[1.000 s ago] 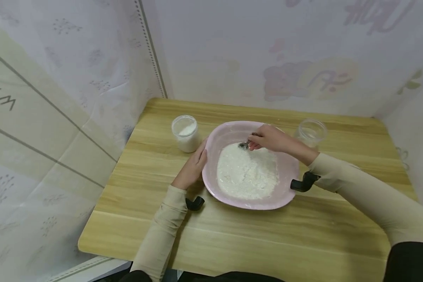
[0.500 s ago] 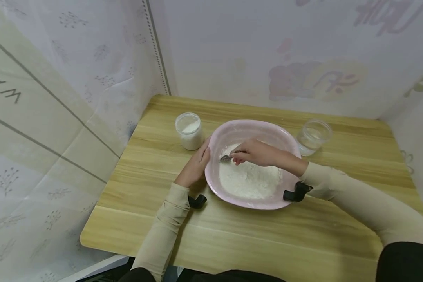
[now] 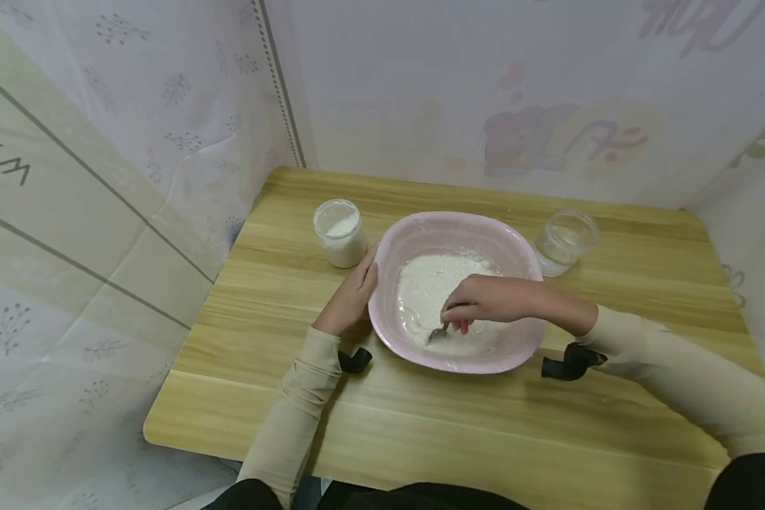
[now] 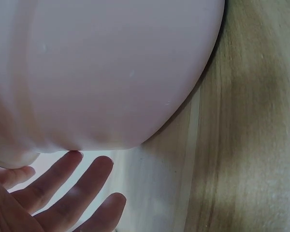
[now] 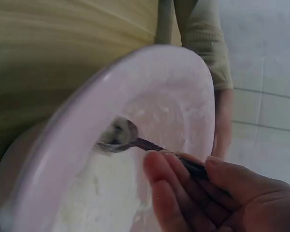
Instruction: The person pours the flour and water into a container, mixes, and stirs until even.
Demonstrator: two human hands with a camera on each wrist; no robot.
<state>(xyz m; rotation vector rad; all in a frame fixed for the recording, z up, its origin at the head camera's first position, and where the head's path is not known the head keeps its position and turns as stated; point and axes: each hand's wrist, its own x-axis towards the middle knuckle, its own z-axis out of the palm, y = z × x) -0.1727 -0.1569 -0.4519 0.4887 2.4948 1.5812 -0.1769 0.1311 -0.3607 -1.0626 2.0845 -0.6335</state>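
the right hand [image 3: 481, 297] pinches a slim, dark-handled metal spoon [image 3: 437, 333], its tip at the wet white mixture [image 3: 426, 283] inside the pale pink oval plastic basin [image 3: 433, 237], while the left hand [image 3: 349, 297] lays loosely extended fingers against the outer wall. i'd judge the spoon light, stiff, best pinched mid-handle; the basin likely slides unless steadied.

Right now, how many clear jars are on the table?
2: in the head view, one jar left of the pink basin, a second jar right of it.
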